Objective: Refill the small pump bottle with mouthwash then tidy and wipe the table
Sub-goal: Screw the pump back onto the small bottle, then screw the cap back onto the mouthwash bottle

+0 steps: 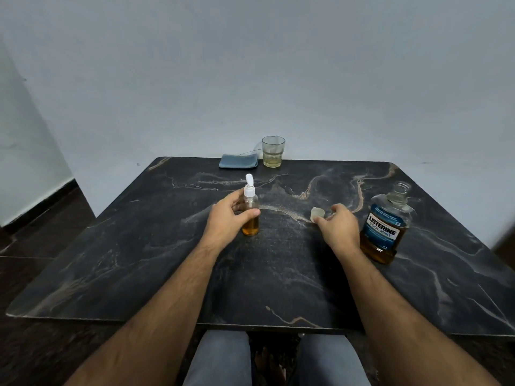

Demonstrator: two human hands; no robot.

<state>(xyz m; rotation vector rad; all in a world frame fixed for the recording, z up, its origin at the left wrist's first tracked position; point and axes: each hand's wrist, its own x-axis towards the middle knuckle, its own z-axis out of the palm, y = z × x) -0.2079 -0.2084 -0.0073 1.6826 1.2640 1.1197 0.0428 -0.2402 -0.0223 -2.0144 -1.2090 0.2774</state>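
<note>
The small clear pump bottle [251,215] stands upright on the dark marble table [139,260], its lower part filled with amber liquid and its white pump head on top. My left hand [227,218] is wrapped around its middle. My right hand [338,227] rests on the table and pinches a small translucent cap [317,213] between thumb and fingers. The big mouthwash bottle [386,227], blue label, amber liquid, stands uncapped just right of that hand.
At the table's far edge, against the white wall, a folded blue-grey cloth [239,161] lies beside a glass tumbler [273,151] holding a little pale liquid. My knees [220,358] show under the near edge. Dark floor lies to the left.
</note>
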